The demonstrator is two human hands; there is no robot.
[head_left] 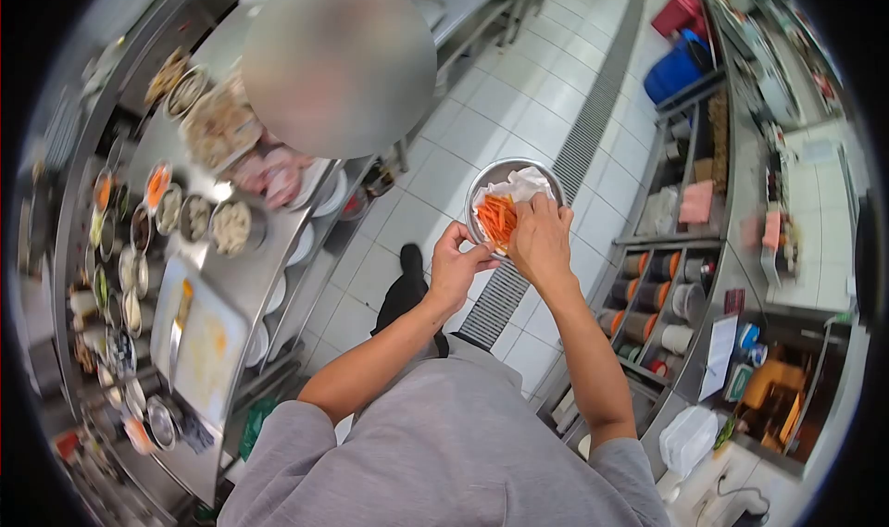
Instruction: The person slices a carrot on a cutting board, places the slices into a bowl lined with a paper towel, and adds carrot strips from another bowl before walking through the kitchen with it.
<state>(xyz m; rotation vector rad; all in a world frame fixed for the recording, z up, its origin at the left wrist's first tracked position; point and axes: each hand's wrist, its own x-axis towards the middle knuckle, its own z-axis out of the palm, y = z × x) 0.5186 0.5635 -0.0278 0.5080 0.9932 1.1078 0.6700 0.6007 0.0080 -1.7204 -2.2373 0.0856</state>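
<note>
A round metal bowl (473,180) is held out in front of my body, above the tiled floor. White paper (524,183) lines it, and orange carrot strips (496,218) lie on the paper. My left hand (458,266) is closed at the bowl's near left rim, thumb and fingers pinching the edge. On the right side, my right hand (541,235) reaches over the rim with its fingers bent down against the paper, beside the carrot strips. Its fingertips are partly hidden, so what they grip cannot be made out.
On my left, a steel counter (243,272) bears ingredient containers, raw meat (278,177) and a cutting board (208,342) with a knife (176,337). A blurred patch covers something beyond. Shelves with containers (639,326) stand on my right. A drain grate (593,124) runs along the floor.
</note>
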